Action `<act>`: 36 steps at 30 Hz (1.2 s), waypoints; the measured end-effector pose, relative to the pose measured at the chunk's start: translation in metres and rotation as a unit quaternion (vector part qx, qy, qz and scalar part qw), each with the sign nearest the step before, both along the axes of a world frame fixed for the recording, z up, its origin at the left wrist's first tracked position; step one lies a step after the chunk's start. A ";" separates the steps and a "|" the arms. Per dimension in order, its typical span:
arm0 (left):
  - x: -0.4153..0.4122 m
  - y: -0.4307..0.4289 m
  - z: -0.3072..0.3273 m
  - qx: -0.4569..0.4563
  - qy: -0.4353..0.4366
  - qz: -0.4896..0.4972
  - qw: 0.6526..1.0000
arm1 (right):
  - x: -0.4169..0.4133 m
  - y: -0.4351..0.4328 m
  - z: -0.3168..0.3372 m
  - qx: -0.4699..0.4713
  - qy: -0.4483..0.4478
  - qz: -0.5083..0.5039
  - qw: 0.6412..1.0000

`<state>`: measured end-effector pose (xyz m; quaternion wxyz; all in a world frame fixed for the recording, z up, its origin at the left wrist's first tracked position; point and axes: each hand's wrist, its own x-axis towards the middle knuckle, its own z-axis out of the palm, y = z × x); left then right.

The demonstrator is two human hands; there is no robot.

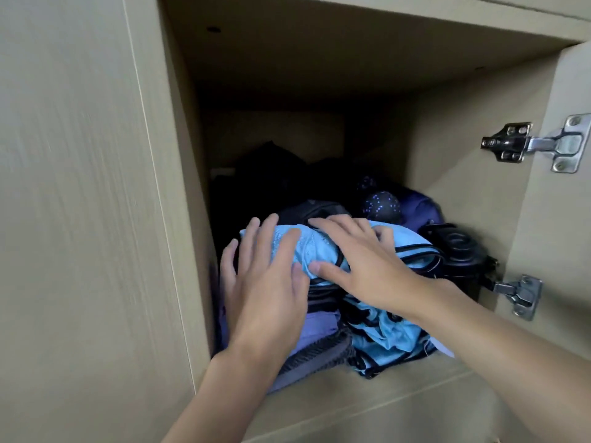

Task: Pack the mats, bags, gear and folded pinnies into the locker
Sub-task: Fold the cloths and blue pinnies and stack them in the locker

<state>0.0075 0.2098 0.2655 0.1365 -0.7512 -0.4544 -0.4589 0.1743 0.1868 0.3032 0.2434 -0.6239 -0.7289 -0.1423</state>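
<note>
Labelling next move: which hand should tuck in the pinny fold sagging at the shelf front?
Likely right: the right hand lies flat just above that fold, while the left hand presses the left end of the pinnies.

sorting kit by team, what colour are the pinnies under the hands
Light blue pinnies with black trim, seen best in the head view.
</note>
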 end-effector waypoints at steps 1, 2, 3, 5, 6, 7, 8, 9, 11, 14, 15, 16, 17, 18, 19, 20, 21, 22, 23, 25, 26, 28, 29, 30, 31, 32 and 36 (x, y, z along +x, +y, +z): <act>0.000 -0.001 -0.001 -0.007 0.020 0.003 1.000 | 0.003 -0.002 -0.001 0.008 -0.019 -0.002 1.000; 0.000 0.000 -0.002 -0.021 0.028 0.013 0.999 | 0.006 -0.004 -0.002 0.021 -0.043 -0.009 0.999; 0.000 0.000 -0.003 -0.036 0.033 0.028 0.998 | 0.008 -0.005 -0.004 0.030 -0.061 -0.019 0.998; 0.001 -0.001 -0.005 -0.048 0.040 0.058 0.996 | 0.009 -0.006 -0.007 0.022 -0.076 -0.042 0.996; 0.000 -0.001 -0.005 -0.045 0.042 0.067 0.996 | 0.008 -0.005 -0.009 0.012 -0.079 -0.051 0.995; 0.000 -0.001 -0.004 -0.036 0.043 0.073 0.996 | 0.006 -0.003 -0.010 0.009 -0.083 -0.058 0.995; -0.001 -0.001 -0.004 -0.024 0.045 0.076 0.996 | 0.002 -0.001 -0.011 0.009 -0.090 -0.060 0.994; -0.002 -0.001 -0.004 -0.011 0.050 0.077 0.996 | -0.001 0.001 -0.011 0.009 -0.098 -0.058 0.993; -0.002 0.000 -0.004 -0.001 0.065 0.082 0.995 | -0.005 0.006 -0.010 0.007 -0.112 -0.052 0.992; -0.003 0.003 -0.007 -0.010 0.062 0.096 0.993 | -0.005 0.010 -0.009 0.035 -0.127 -0.043 0.990; -0.003 0.005 -0.009 -0.009 0.059 0.099 0.993 | -0.005 0.010 -0.011 0.049 -0.126 -0.040 0.990; -0.003 0.006 -0.011 -0.007 0.054 0.103 0.993 | -0.005 0.011 -0.013 0.064 -0.123 -0.032 0.990; -0.003 0.007 -0.013 -0.006 0.047 0.106 0.993 | -0.005 0.011 -0.016 0.076 -0.116 -0.022 0.990; -0.003 0.008 -0.014 -0.007 0.041 0.109 0.993 | -0.006 0.013 -0.020 0.084 -0.108 -0.015 0.990; -0.002 0.009 -0.015 -0.009 0.039 0.113 0.993 | -0.007 0.014 -0.022 0.084 -0.101 -0.014 0.991; -0.001 0.010 -0.016 -0.015 0.040 0.118 0.992 | -0.008 0.016 -0.024 0.077 -0.096 -0.017 0.992; 0.000 0.011 -0.017 -0.024 0.041 0.122 0.991 | -0.010 0.017 -0.024 0.062 -0.095 -0.024 0.993; 0.001 0.012 -0.018 -0.032 0.041 0.125 0.991 | -0.012 0.019 -0.023 0.042 -0.094 -0.033 0.994; 0.002 0.014 -0.018 -0.039 0.039 0.125 0.991 | -0.013 0.019 -0.022 0.021 -0.093 -0.041 0.995; 0.004 0.015 -0.019 -0.042 0.028 0.123 0.991 | -0.014 0.018 -0.019 -0.002 -0.088 -0.046 0.995; 0.004 0.015 -0.019 -0.040 0.021 0.118 0.992 | -0.014 0.017 -0.018 -0.005 -0.084 -0.045 0.995; 0.005 0.013 -0.016 -0.039 0.005 0.105 0.994 | -0.015 0.013 -0.015 -0.005 -0.074 -0.046 0.996; 0.005 0.012 -0.015 -0.038 -0.001 0.099 0.994 | -0.016 0.011 -0.014 -0.004 -0.069 -0.047 0.997; 0.005 0.011 -0.013 -0.039 -0.007 0.093 0.995 | -0.017 0.008 -0.013 -0.004 -0.064 -0.048 0.997; 0.005 0.010 -0.012 -0.042 -0.011 0.087 0.995 | -0.018 0.005 -0.011 -0.003 -0.061 -0.050 0.997; 0.005 0.008 -0.010 -0.045 -0.016 0.080 0.996 | -0.019 0.003 -0.009 -0.001 -0.058 -0.053 0.997; 0.002 0.002 -0.005 -0.056 -0.020 0.055 0.997 | -0.025 -0.009 -0.003 0.014 -0.046 -0.055 0.997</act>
